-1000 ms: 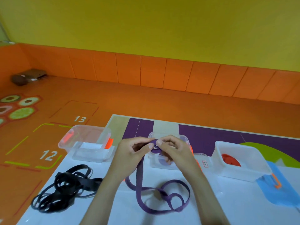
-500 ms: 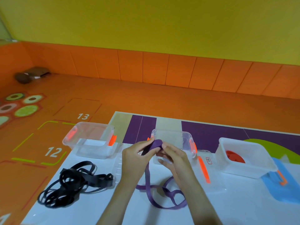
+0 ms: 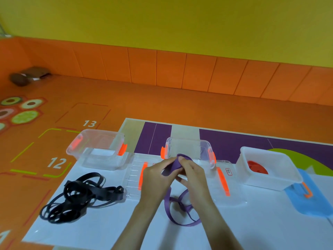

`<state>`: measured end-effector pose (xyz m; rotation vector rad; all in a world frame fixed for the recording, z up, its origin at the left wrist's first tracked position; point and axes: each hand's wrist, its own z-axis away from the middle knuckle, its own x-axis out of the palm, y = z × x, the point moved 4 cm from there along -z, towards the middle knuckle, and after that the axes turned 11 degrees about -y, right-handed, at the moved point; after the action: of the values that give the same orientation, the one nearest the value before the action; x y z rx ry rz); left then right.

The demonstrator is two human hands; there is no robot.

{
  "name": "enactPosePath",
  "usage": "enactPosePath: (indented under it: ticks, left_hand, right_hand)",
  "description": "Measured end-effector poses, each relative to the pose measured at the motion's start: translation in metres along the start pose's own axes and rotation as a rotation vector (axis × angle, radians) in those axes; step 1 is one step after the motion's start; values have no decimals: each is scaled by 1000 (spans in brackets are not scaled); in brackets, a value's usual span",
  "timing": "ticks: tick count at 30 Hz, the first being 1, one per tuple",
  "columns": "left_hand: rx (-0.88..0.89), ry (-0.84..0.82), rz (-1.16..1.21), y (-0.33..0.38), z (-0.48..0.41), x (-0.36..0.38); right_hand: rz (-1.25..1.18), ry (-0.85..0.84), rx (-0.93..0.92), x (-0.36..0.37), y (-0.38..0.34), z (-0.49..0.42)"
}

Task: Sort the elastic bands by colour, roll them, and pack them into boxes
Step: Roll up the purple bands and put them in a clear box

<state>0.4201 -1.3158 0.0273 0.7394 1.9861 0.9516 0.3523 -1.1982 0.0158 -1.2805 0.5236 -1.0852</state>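
Nearest, on the white surface point(image 3: 108, 230): the loose tail of a purple elastic band point(image 3: 167, 202), looping and crossing over itself just below the wrists. To the left, well apart, a tangled heap of black bands point(image 3: 77, 197).

Above the tail, raised off the surface, left hand point(image 3: 156, 175) and right hand point(image 3: 193, 175) close together. Fingers of both curled, pinching the part-wound purple roll point(image 3: 178, 162) between them.

Beside and partly under the hands, clear lids point(image 3: 134, 175) with orange clips, lying flat. Just beyond, an open clear box point(image 3: 189, 147) with orange latches, its inside partly hidden by the hands. Farther left, a second clear box point(image 3: 97, 148). Farther right, a white box point(image 3: 270, 170) holding a red roll point(image 3: 256, 167).

Likely step: winding the purple band before packing it into the middle box.

Possible trouble from here:
- A slackened pinch letting the springy coil spring open.
- Crossed loops in the tail knotting or feeding a twist into the roll.
- A hard pull dragging the tail against a lid and shifting it.
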Motion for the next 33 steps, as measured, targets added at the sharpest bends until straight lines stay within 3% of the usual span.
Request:
enactPosePath:
  ticks: [3, 5, 9, 15, 20, 25, 27, 30, 33]
  left_hand:
    - [-16, 22, 20, -2, -1, -1]
    - [-15, 26, 33, -6, 0, 0]
    - [-62, -29, 88, -11, 3, 3]
    - [-96, -5, 57, -21, 6, -1]
    - [-138, -19, 147, -22, 5, 0]
    - [-191, -58, 163, -31, 7, 2]
    - [-188, -56, 188, -31, 7, 4]
    - [-214, -84, 237, -33, 5, 8]
    - [-235, -97, 270, -38, 3, 9]
  right_hand:
    - [287, 46, -145, -5, -7, 1]
    - [205, 65, -154, -10, -7, 2]
    - [-150, 69, -7, -9, 6, 1]
    - [83, 6, -106, -4, 3, -1]
    - [-179, 48, 26, 0, 15, -1]
    - [100, 31, 24, -2, 15, -9]
    - [65, 55, 19, -5, 13, -11]
    - [-175, 59, 94, -8, 21, -13]
    - [-74, 16, 138, -7, 25, -14]
